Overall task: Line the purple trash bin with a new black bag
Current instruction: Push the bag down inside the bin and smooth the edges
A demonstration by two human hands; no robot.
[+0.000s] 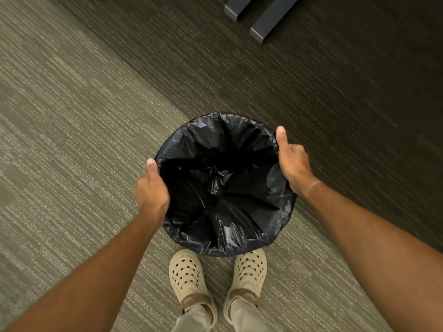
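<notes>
**Both hands on the rim, bag mouth wide open**

Straight down we look, and the black bag gapes right up at the camera, its round mouth facing upward and its depth running down into the dark. It stands on the striped carpet, just ahead of a pair of cream clogs, toes almost under its near edge. The plastic is folded out over the rim all the way round, crinkled and glossy; none of the purple bin beneath shows.

The left hand clasps the left side of the rim, thumb pointing forward along the edge, fingers wrapped down the outside and hidden. Across the opening, the right hand mirrors it on the right side, thumb stretched forward on top of the plastic, fingers curled over the outer wall. Both forearms reach in from the lower corners, bare and nearly straight.

Up at the far edge, two grey metal furniture feet rest on darker carpet.
</notes>
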